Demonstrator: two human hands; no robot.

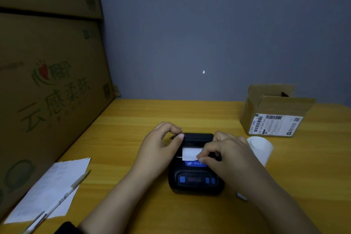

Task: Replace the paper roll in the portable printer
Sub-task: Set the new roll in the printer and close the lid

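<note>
The printer (195, 165) sits black and squat on the yellow wooden table (133, 119), and both bare forearms reach in from below to meet over it. The right hand (226, 154) is curled palm-down across the printer's right side, thumb and forefinger pinched on the near right corner of a short white strip of paper (190, 153) that comes out of the slot and lies just above the blue label. The left hand (161, 142) arches over the printer's far left corner, fingers bent, thumb tip pressed against the top edge of the lid; whether it truly grips the lid or only steadies it I cannot tell. Just beyond the right hand's knuckles stands a white paper roll (261, 148), partly hidden by that hand. Farther out past the roll is an open cardboard box (273, 116). Well left of the left wrist lie loose sheets (51, 188) with a pen (62, 197) across them
</note>
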